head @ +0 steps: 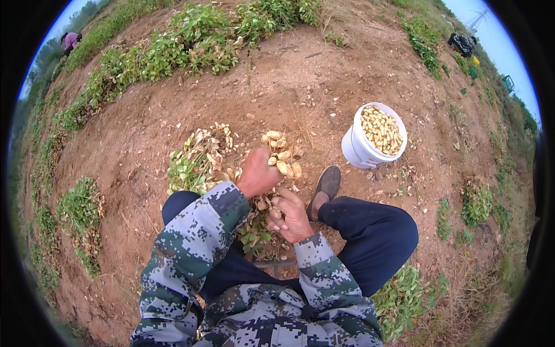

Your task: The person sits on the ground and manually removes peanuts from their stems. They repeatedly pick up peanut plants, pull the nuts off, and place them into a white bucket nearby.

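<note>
My left hand (260, 172) is closed in a fist around a peanut plant. A cluster of pale peanuts (284, 156) sticks out past its knuckles, over the soil. Below the fist, the leafy part of the peanut plant (255, 234) hangs between my legs. My right hand (291, 215) is just beneath, fingers curled beside the dry leaves and stems; whether it grips anything is hidden. Left of the fist lies a heap of pulled peanut plants (195, 162), green leaves mixed with withered ones and some pods.
A white plastic bucket (362, 149) full of peanuts stands ahead on the right, beyond my shoe (328, 183). Rows of peanut plants (182, 43) lie across the reddish soil. One person (70, 41) is bent over at far left. Leafy plants (401, 299) lie behind my right knee.
</note>
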Demonstrator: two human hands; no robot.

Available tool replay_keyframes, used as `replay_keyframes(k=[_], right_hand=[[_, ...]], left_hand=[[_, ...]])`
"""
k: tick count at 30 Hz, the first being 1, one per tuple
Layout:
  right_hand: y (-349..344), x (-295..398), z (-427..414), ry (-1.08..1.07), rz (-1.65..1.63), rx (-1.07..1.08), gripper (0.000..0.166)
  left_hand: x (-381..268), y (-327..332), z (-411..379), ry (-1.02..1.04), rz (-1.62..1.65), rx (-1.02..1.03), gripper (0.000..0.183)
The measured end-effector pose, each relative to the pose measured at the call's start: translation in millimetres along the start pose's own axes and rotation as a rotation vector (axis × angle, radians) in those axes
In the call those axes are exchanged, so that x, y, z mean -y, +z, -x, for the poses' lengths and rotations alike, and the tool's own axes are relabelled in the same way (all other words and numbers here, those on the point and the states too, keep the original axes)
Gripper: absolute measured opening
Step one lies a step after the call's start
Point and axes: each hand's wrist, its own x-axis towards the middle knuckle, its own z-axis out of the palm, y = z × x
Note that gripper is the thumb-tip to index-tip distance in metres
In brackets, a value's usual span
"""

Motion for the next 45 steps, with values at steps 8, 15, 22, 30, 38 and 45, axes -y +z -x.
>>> replay_keyframes(k=[8, 15, 22, 30, 38, 45], right_hand=[[-1, 5, 27, 0.068, -0.164, 0.307, 0.04], [3, 2, 62, 0.077, -0.183, 0.253, 0.043], [2, 63, 34, -0.377, 0.353, -0.265, 0.039], [-12, 81, 15, -0.213, -0.188, 0.095, 0.038], [-38, 62, 3, -0.186, -0.408, 0.076, 0.027], [-34, 49, 8, -0.29, -0.223, 0.028, 0.025]], left_hand=[[4, -2, 2, -0.031, -0.149, 0.083, 0.024], [-13, -16, -5, 0.112, 0.101, 0.024, 0.023], [13, -9, -4, 0.112, 0.033, 0.2, 0.027], [2, -10, -3, 0.128, 0.153, 0.29, 0.028], [-21, -21, -3, 0.047, 0.164, 0.279, 0.028], [-15, -19, -2, 0.119, 0.185, 0.282, 0.026]])
